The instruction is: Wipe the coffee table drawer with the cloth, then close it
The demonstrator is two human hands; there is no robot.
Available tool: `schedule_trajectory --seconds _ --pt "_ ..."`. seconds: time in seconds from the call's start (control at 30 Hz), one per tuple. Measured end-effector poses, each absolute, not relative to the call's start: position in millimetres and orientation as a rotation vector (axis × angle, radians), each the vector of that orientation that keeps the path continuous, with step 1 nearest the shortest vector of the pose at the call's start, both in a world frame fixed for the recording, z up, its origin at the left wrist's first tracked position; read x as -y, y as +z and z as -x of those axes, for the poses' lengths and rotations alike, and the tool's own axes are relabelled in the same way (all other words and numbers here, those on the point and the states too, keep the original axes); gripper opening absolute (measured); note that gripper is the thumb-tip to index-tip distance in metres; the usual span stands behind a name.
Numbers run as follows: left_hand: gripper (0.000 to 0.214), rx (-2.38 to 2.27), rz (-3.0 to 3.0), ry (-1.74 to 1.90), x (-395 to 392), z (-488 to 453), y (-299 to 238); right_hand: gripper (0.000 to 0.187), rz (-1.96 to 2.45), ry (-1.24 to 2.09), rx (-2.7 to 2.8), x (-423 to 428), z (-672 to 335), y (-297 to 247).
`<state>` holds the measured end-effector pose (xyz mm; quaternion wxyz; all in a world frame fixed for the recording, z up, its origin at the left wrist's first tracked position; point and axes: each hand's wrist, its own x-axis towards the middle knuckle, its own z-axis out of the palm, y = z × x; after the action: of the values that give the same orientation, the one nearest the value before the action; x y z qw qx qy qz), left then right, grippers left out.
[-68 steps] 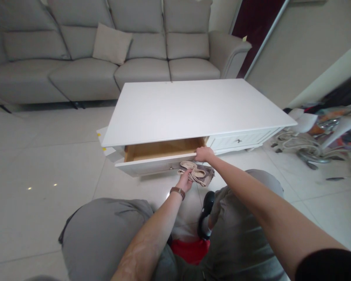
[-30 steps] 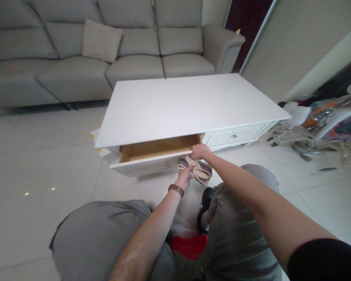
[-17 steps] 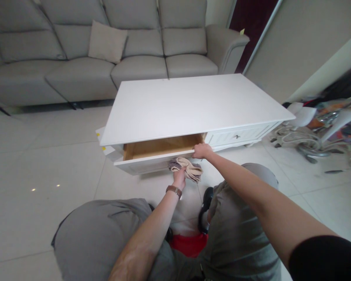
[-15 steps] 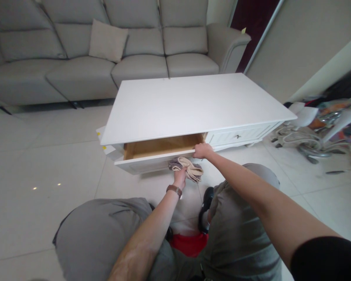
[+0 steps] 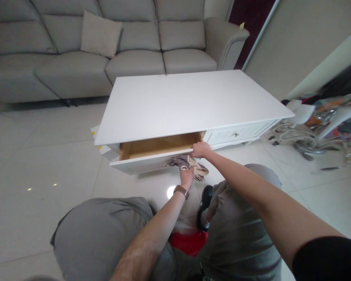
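A white coffee table stands in front of me with its left drawer pulled open, showing a bare wooden inside. My right hand is closed over the top edge of the drawer front at its right end. My left hand, with a brown watch strap on the wrist, grips a crumpled beige and grey cloth and presses it against the drawer's white front, just below my right hand.
A grey sofa with a cushion stands behind the table. A second, shut drawer is to the right. White chair bases and clutter lie on the tiled floor at right. My knees fill the foreground.
My left hand has shifted the cloth a little along the drawer front, left and then back right. My right hand stays on the drawer edge. The view has wobbled slightly.
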<state>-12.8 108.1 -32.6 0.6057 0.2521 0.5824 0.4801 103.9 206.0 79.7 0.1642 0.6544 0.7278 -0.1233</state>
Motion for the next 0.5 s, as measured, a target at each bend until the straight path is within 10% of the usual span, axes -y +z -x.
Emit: schedule_trajectory --seconds 0.5 --pt "0.043 -1.381 -0.406 1.07 -108.7 35.9 -54.4 0.048 -1.877 -0.369 -2.062 -206.6 -102.5 80.6"
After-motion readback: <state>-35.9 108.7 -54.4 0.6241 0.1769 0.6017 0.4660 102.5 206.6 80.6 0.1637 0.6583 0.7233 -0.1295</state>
